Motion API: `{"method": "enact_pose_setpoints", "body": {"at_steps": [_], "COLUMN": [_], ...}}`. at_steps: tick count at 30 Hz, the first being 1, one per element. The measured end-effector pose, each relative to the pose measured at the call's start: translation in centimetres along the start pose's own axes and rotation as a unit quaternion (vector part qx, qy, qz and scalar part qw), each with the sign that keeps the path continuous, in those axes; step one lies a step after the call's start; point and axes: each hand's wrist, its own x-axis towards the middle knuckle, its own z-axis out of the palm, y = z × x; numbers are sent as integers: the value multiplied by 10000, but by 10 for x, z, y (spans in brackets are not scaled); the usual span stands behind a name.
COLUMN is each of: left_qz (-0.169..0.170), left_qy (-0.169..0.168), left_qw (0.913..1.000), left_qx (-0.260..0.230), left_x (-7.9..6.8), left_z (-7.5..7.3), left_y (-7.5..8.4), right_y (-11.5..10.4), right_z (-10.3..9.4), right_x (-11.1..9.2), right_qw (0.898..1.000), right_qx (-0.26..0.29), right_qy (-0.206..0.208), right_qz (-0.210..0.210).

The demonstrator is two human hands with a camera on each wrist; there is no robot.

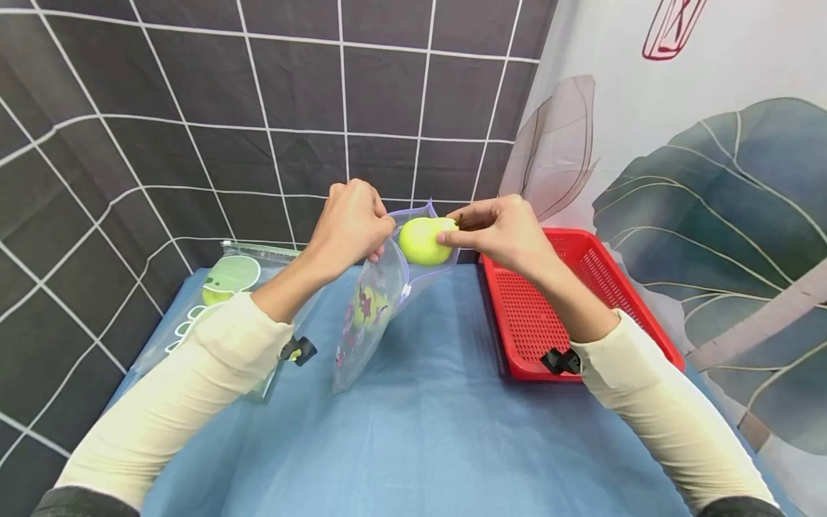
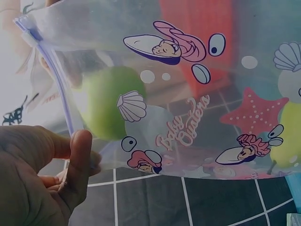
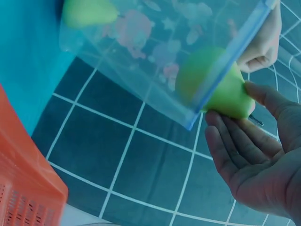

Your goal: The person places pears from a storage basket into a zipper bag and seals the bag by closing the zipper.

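Note:
My left hand (image 1: 357, 224) pinches the edge of a clear zip bag (image 2: 188, 108), which hangs with its purple-rimmed mouth spread open. Shells, a starfish and small cartoon figures are printed on its side. Between the thumb and fingers of my right hand (image 1: 502, 228) is a yellow-green pear (image 1: 423, 241), held near its stem end. The pear's rounded end is inside the bag's mouth, as the right wrist view (image 3: 228, 96) shows. Down in the bag's bottom lies another pear (image 3: 89, 13), seen through the plastic.
A red perforated basket (image 1: 526, 316) stands on the blue cloth (image 1: 420, 431) at the right. Another clear bag (image 1: 265, 251), with yellow-green fruit behind its print, lies at the left, partly hidden by my left forearm. A dark gridded wall covering (image 1: 291, 86) rises behind.

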Motion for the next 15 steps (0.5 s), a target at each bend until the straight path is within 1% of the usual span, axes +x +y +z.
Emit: {"method": "enact_pose_setpoints", "body": {"at_steps": [8,11,15], "left_qz": [-53,-77,-64], "left_qy": [-25,-33,-11], "left_qw": [10000,10000,10000], "left_qx": [-6,9,-35], "left_x": [0,0,0], "left_z": [1,0,-1], "left_y": [-1,0,0], "right_y": [-7,-8,-9], "right_z": [18,23,26], "right_x": [3,5,5], "right_qw": [9978,9963,9951], "right_qx": [-416,-570,-689], "right_qy": [-1,-82,-66], "right_qz": [-525,-636,-705]}}
